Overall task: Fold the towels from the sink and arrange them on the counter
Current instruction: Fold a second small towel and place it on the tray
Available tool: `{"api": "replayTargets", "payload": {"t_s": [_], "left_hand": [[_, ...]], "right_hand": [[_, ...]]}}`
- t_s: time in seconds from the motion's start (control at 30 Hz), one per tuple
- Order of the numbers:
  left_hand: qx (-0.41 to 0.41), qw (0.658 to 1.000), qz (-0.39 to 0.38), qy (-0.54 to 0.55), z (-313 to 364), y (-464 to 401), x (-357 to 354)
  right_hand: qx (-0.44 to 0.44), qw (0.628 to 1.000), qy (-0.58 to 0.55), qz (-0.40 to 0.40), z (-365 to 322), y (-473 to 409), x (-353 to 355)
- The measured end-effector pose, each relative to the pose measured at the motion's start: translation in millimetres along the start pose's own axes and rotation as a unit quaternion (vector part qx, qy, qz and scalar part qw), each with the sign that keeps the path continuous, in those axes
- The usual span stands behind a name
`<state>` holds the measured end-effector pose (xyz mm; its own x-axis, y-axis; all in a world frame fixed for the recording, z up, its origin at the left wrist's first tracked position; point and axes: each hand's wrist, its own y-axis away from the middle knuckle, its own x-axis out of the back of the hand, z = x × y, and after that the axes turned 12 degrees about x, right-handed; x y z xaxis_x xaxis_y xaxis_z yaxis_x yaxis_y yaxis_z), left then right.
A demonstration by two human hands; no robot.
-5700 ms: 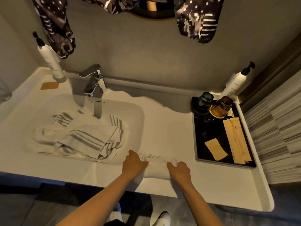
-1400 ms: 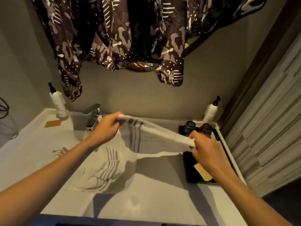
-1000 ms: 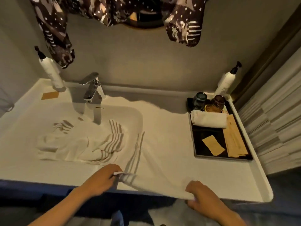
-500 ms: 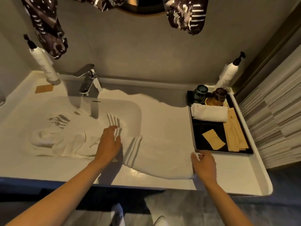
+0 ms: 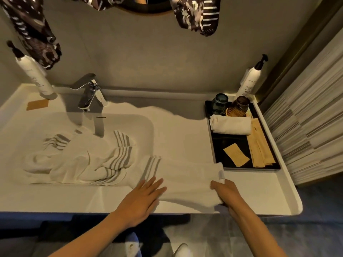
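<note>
Your white counter [image 5: 185,134] carries a striped towel [image 5: 185,180] at centre, black tray [image 5: 274,166] right, pump bottles in the upper corners

One head-worn wide-angle camera looks steeply down, close over the counter [image 5: 176,138], facing the wall at twelve o'clock; sink [image 5: 141,125] at ten, tray [image 5: 209,138] at two.
</note>
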<state>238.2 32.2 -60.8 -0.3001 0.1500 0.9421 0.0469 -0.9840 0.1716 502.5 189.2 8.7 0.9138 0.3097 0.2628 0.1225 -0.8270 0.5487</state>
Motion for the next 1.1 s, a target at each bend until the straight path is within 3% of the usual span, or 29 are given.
{"api": "replayTargets", "payload": {"t_s": [0.13,0.23,0.3,0.4,0.47,0.5,0.53,0.6,0.67,0.73,0.8,0.93,1.1], "left_hand": [[-0.01,0.998,-0.06,0.023,23,-3,-2],[0.05,0.964,-0.139,0.22,57,-11,5],[0.141,0.887,-0.159,0.41,70,-15,17],[0.283,0.768,-0.094,0.567,71,-28,32],[0.359,0.648,-0.062,0.669,63,-40,42],[0.386,0.623,-0.047,0.679,58,-43,47],[0.395,0.648,-0.03,0.65,51,-42,48],[0.367,0.765,0.026,0.528,37,-33,43],[0.266,0.894,0.116,0.343,28,-18,33],[0.088,0.974,0.135,0.159,26,-9,19],[-0.02,0.994,0.097,0.046,26,-4,1],[-0.001,1.0,0.024,0.015,23,9,-15],[-0.029,0.997,0.07,-0.011,32,7,-6]], "right_hand": [[0.026,0.995,0.087,0.046,-4,4,35],[0.06,0.992,0.098,0.06,-26,13,39],[0.111,0.989,0.079,0.064,-44,14,27],[0.165,0.981,0.095,0.037,-57,19,-25],[0.151,0.981,0.115,-0.049,-57,26,-64],[0.13,0.982,0.081,-0.106,-55,30,-78],[0.109,0.983,0.026,-0.143,-49,31,-84],[0.137,0.984,-0.018,-0.11,-32,28,-80],[0.245,0.962,0.121,-0.017,-7,22,-64],[0.296,0.913,0.28,0.029,12,25,-56],[0.27,0.897,0.347,0.043,28,30,-58],[0.076,0.962,0.26,0.017,35,29,-66],[0.104,0.972,0.21,-0.021,31,21,-66]]}}
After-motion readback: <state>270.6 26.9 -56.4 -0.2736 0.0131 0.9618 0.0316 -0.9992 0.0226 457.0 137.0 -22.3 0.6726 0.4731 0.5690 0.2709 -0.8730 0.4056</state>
